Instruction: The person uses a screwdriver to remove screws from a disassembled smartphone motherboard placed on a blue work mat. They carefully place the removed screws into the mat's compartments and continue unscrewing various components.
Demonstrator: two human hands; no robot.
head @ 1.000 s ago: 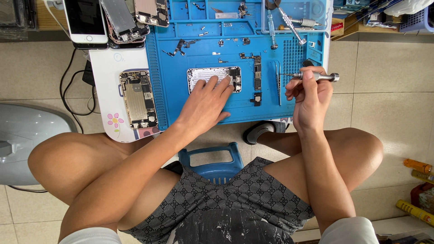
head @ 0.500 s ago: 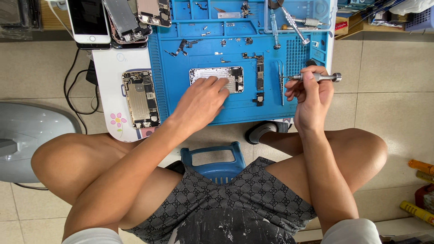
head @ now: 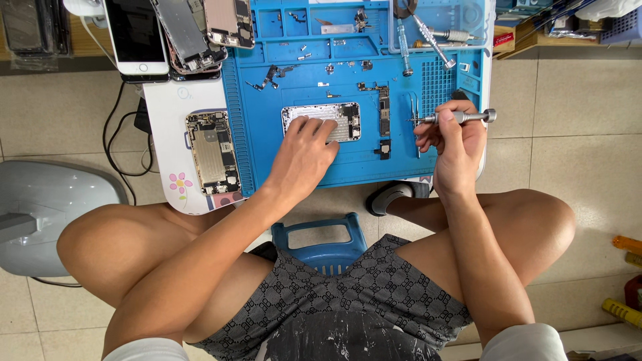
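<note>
— What is the person doing with the left hand (head: 304, 155)?

— It lies flat, fingers spread, on an opened phone shell (head: 322, 121) near the middle of the frame. The fingertips press on the shell's left part. It is not gripping, just resting on top.

— And where does that shell lie?

— On a blue work mat (head: 361, 167) in the upper middle of the frame. The mat sits on a small white table (head: 167, 134).

— What about the right hand (head: 453, 144)?

— It is closed around a small silver screwdriver (head: 456, 117), right of the middle. The screwdriver lies sideways, its thin tip pointing left. The tip is close to a pair of tweezers (head: 416, 124) on the mat, but I cannot tell if they touch.

— Anything between the two hands?

— Yes, a long thin circuit board (head: 384, 117) just right of the shell, and a little dark part (head: 384, 148) below it.

— What else is around?

— A second opened phone (head: 212, 152) lies left of the mat on the white table. A white phone with a dark screen (head: 137, 35) is in the upper left. More screwdrivers (head: 428, 33) lie in the mat's tray at the upper right. Tiny screws and bits (head: 271, 75) are scattered on the mat above the shell.

— And lower down?

— The person's bare knees, patterned shorts, and a blue plastic stool (head: 321, 241) between the legs.
</note>
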